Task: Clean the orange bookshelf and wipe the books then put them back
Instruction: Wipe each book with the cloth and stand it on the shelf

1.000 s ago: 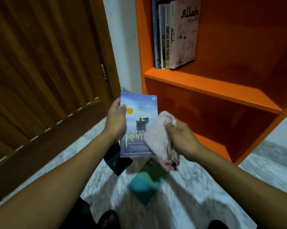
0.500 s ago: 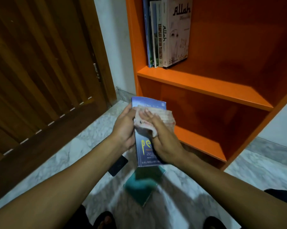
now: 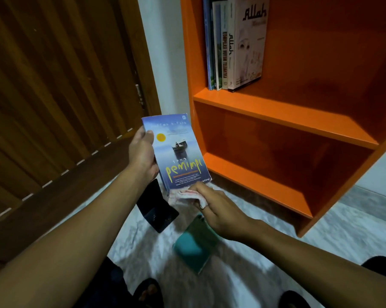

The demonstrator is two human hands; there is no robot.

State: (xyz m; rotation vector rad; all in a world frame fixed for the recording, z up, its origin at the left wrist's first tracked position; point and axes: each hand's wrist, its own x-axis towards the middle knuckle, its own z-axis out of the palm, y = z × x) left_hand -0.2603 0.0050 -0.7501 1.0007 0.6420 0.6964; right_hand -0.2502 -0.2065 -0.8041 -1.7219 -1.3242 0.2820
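The left hand (image 3: 143, 155) holds a blue paperback book with a boat and yellow title letters on its cover (image 3: 177, 152) upright in the air, in front of the lower left corner of the orange wooden bookshelf (image 3: 285, 117); its grip is closed on the left long edge of the book, the thumb lying on the front cover near the top and the other fingers hidden behind. The right hand (image 3: 218, 211) is just under the bottom edge of the book, and its grip pinches a crumpled whitish cloth with reddish marks (image 3: 184, 195), which touches the bottom right corner of the cover. On the upper shelf, at its left end, a few books stand upright (image 3: 234, 43). Below the hands, on the white marble floor (image 3: 243, 285), lie a black flat book (image 3: 156, 207) and a teal book (image 3: 193, 247), near each other.
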